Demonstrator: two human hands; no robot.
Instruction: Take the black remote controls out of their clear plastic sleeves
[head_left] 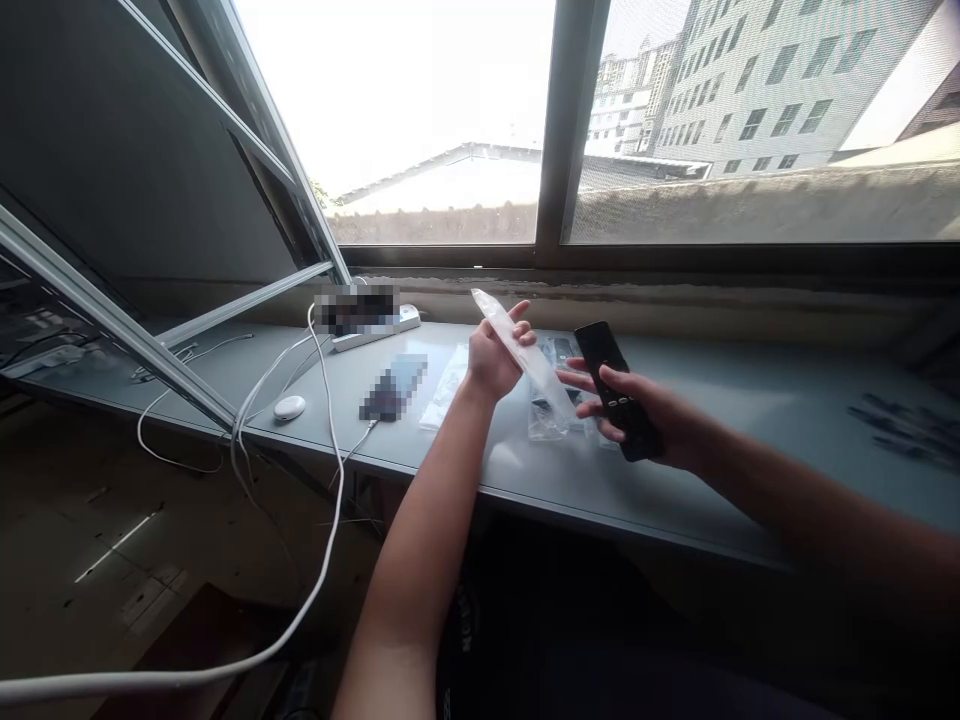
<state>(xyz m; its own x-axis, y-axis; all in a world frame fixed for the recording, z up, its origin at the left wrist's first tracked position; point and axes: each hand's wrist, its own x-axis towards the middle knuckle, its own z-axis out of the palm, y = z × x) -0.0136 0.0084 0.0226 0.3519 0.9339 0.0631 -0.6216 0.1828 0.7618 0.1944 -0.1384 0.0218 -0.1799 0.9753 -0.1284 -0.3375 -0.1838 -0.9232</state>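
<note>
My left hand (pixel 493 356) is raised above the grey table (pixel 750 440) and closed around a long clear plastic bag (pixel 525 358) that slants from upper left to lower right. My right hand (pixel 637 410) grips a slim black remote control (pixel 616 392), its top pointing away from me toward the window. The lower end of the bag hangs just left of the remote. More clear bags with dark items (pixel 559 352) lie on the table behind both hands.
A white power strip (pixel 379 330) lies near the window sill, with white cables (pixel 326 480) trailing off the table's left edge. A white puck-like device (pixel 289 407) and a flat clear bag (pixel 447 385) rest on the table. Metal frame bars (pixel 112 310) slant at left.
</note>
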